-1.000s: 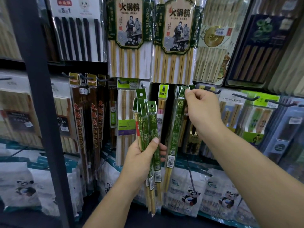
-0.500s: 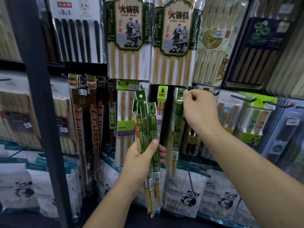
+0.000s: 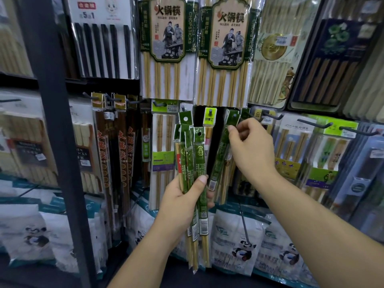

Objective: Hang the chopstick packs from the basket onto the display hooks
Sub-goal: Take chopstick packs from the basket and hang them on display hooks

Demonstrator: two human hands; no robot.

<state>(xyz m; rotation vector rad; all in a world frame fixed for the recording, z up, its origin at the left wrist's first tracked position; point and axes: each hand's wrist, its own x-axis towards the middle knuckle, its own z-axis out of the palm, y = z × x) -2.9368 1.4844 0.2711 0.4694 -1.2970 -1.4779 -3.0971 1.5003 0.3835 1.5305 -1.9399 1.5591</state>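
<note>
While I am watching through the head camera, the left hand (image 3: 182, 202) is gripping a bundle of green packs (image 3: 200, 163) upright, thumb across the front, low before the display wall. Their headers are fanning out on top, each with a punched hole; the print is too small for me to read. Just to the right, one hung green pack (image 3: 221, 154) is dangling at a tilt from a hook (image 3: 234, 115) through its header. The right hand (image 3: 252, 148) is hovering at that header, fingers curled, thumb tip against the pack's edge; I cannot tell whether it is pinching or only touching.

Above, two big packs (image 3: 166, 48) are showing "CHOPSTICKS" down the side, beside large red Chinese characters. A black-stick pack (image 3: 101, 48) upper left is reading "5" and "1". A pale pack (image 3: 293, 142) further right is reading "JOY·HER". Panda bags (image 3: 239, 242) are lining the bottom row.

A dark post (image 3: 52, 142) is standing close on the left. Packs are crowding every side, leaving a narrow dark gap between bundle and hung pack.
</note>
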